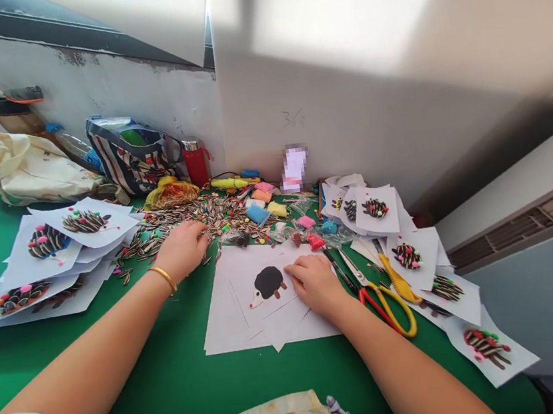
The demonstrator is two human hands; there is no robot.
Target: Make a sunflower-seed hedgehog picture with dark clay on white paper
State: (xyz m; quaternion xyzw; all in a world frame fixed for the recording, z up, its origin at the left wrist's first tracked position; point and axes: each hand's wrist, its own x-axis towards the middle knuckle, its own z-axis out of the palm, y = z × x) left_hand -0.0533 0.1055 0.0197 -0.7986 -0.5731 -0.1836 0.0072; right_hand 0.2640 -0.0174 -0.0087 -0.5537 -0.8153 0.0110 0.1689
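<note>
My left hand (pixel 184 246), with a gold bangle on the wrist, reaches into a heap of striped sunflower seeds (pixel 185 219) on the green table (pixel 177 380); its fingers curl down onto the seeds. My right hand (pixel 315 283) rests closed on a white sheet (pixel 267 299), fingertips pressed beside a dark clay hedgehog shape (pixel 268 282). Whether either hand holds a seed is hidden.
Finished hedgehog sheets are stacked at the left (pixel 60 250) and spread at the right (pixel 413 250). Scissors with yellow handles (pixel 386 297) lie right of my right hand. Coloured clay blocks (pixel 261 209), a red flask (pixel 195 163), a striped bag (pixel 132 157) and a cloth bag (pixel 24 167) line the wall.
</note>
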